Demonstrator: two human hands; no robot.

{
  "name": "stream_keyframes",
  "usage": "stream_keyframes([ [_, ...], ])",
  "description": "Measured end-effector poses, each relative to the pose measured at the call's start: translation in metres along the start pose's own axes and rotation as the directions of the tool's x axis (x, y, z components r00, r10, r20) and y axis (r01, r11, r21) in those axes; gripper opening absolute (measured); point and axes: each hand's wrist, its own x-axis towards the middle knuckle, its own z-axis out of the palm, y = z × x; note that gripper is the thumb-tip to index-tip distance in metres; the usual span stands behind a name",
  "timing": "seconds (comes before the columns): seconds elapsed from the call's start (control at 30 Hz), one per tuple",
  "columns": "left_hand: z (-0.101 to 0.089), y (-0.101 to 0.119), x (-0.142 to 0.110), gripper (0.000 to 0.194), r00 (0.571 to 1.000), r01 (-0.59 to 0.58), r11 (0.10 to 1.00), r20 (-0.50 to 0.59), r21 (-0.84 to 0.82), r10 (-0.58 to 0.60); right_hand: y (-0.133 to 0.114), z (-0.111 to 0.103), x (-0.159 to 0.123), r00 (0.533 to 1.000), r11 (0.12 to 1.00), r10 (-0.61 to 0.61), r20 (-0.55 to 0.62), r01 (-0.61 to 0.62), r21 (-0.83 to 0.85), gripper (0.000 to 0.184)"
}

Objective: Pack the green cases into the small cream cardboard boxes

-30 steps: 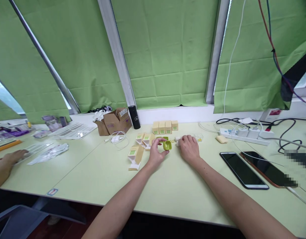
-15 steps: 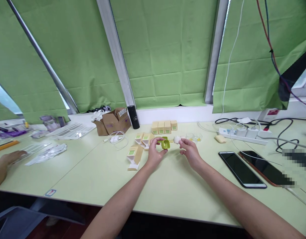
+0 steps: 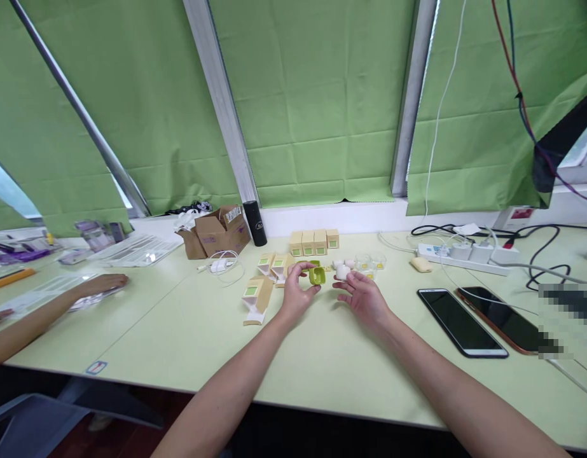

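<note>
Right hand (image 3: pixel 367 298) has drawn back, fingers (image 3: pixel 353 280) pinching a white piece (image 3: pixel 341 271); left hand (image 3: pixel 299 294) grips green case (image 3: pixel 317 280).

Left hand (image 3: pixel 299 292) holding green squarish frame (image 3: pixel 317 275) above worktop (image 3: pixel 193 343). Right hand (image 3: pixel 367 298) hovering right at white rounded piece (image 3: pixel 342 273); grip hard to tell from here. Tan boxes (image 3: pixel 308 243) standing in row near worktop's far edge, cardboard box (image 3: pixel 221 239) sitting leftward along same edge. Two phones (image 3: pixel 462 322) lying rightward, toward near edge. Co-worker's hand (image 3: pixel 105 284) resting over pale packet (image 3: pixel 91 301).
</note>
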Motion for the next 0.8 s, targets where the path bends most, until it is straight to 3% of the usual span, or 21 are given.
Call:
stream_keyframes([
  [0.37, 0.0012, 0.0013, -0.0005, 0.047, 1.000, -0.004, 1.000, 0.003, 0.007, 0.004, 0.0009, 0.0000, -0.0005, 0.997, 0.995, -0.081, 0.001, 0.081, -0.054, 0.054],
  [0.8, 0.0006, 0.0054, -0.0010, 0.048, 1.000, -0.015, 0.999, 0.007, 0.028, 0.015, 0.0051, 0.0007, 0.0012, 0.993, 0.987, -0.114, 0.011, 0.114, -0.112, 0.050],
])
